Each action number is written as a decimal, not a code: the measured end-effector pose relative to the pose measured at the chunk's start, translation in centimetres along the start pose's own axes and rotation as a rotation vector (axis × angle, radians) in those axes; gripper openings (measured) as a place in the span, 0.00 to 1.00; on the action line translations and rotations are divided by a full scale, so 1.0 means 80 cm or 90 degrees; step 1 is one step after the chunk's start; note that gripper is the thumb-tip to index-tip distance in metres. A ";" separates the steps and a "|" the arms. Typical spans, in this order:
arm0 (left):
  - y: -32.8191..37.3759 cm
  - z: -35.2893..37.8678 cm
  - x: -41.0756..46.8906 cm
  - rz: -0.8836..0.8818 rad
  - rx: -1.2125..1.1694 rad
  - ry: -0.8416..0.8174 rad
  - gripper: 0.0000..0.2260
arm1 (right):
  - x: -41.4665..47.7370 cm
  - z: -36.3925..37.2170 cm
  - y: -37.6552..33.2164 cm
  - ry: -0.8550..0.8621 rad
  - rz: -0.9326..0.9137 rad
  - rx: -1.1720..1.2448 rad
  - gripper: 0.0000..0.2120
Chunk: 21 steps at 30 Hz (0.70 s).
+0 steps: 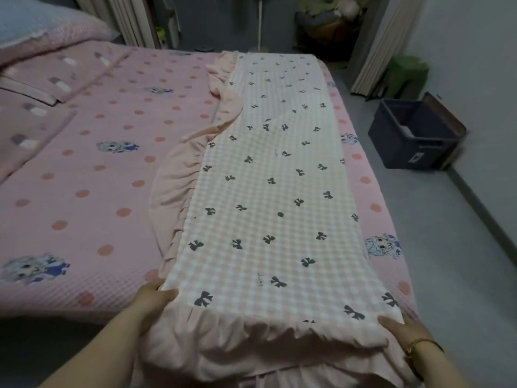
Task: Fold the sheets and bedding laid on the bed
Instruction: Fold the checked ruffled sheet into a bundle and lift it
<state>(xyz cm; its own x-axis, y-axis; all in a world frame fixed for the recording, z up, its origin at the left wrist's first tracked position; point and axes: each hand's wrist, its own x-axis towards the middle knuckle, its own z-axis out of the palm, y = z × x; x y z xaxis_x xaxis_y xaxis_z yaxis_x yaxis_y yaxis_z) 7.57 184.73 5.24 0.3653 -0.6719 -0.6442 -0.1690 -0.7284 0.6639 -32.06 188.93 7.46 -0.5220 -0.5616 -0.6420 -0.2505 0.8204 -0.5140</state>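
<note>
Pillow: a pale blue pillow lies at the far left corner of the bed, on a pink checked cover.
Folded bedding: a pink quilt with grey and white blocks lies along the left edge of the view, one flap turned back.
Bedspread: a pink bedspread with coral dots and blue cartoon figures covers the mattress, under everything else.
Left hand: the left hand is at the near left corner of the checked sheet. The thumb lies on top of the cloth and the fingers go under it, pinching the corner.
Task thing: the checked sheet, pink and white with dark bows, lies as a long narrow strip on the right side of the bed. It runs from the near edge to the far edge.
Ruffle: a plain pink ruffle trails along the strip's left side and bunches over the near edge of the bed.
Right hand: the right hand is against the near right corner of the sheet. Its fingers reach forward fairly straight and their tips are hidden under the cloth, so I cannot tell whether they pinch it.
Bracelet: a gold bracelet sits on the right wrist.
Floor, right: a green stool stands by the curtain. A dark blue crate stands nearer, against the wall.
</note>
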 end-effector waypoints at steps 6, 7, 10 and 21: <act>0.009 -0.006 0.024 0.026 0.040 0.024 0.08 | 0.021 -0.001 -0.015 -0.011 -0.014 -0.001 0.17; 0.011 -0.005 0.028 0.030 0.056 0.023 0.05 | 0.027 0.001 -0.019 -0.004 -0.019 -0.023 0.16; 0.009 -0.001 0.039 0.018 0.123 0.009 0.05 | 0.029 0.008 -0.026 -0.020 0.004 -0.085 0.06; 0.074 0.025 0.157 0.123 0.261 0.038 0.16 | 0.106 0.120 -0.128 -0.077 -0.093 -0.280 0.25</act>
<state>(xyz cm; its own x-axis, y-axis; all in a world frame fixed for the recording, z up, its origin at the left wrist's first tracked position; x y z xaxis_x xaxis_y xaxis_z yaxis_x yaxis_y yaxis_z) 9.30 171.71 0.30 0.3422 -0.8005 -0.4920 -0.5834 -0.5915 0.5565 -26.08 174.69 1.81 -0.3630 -0.6619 -0.6558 -0.6493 0.6845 -0.3315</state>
